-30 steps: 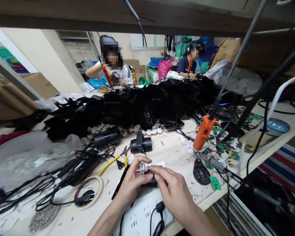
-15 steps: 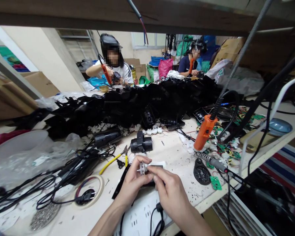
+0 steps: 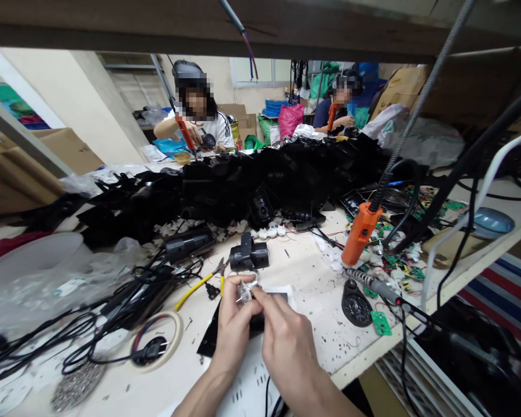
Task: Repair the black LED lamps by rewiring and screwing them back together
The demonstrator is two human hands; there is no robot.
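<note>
Both hands meet low in the middle of the head view, around a small clear plastic part (image 3: 244, 291). My left hand (image 3: 232, 324) grips it between thumb and fingers. My right hand (image 3: 284, 330) is closed, its fingertips pressed to the right side of the same part; its exact shape is partly hidden by the fingers. Under the hands lies a black flat piece (image 3: 209, 339), mostly covered. Just beyond stands a black cylindrical housing (image 3: 249, 256) with a bracket. Yellow-handled cutters (image 3: 196, 291) lie to the left of my left hand.
An orange electric screwdriver (image 3: 361, 234) hangs at right, above a soldering iron (image 3: 384, 291) and green circuit boards (image 3: 381, 323). A tape roll (image 3: 179, 327) and black cables (image 3: 91, 324) lie left. A heap of black housings (image 3: 226, 185) spans the back; two people work beyond it.
My hands have turned slightly, tilting the clear plastic part. My right hand has shifted a little left and closer around it. The people beyond have moved their hands slightly.
</note>
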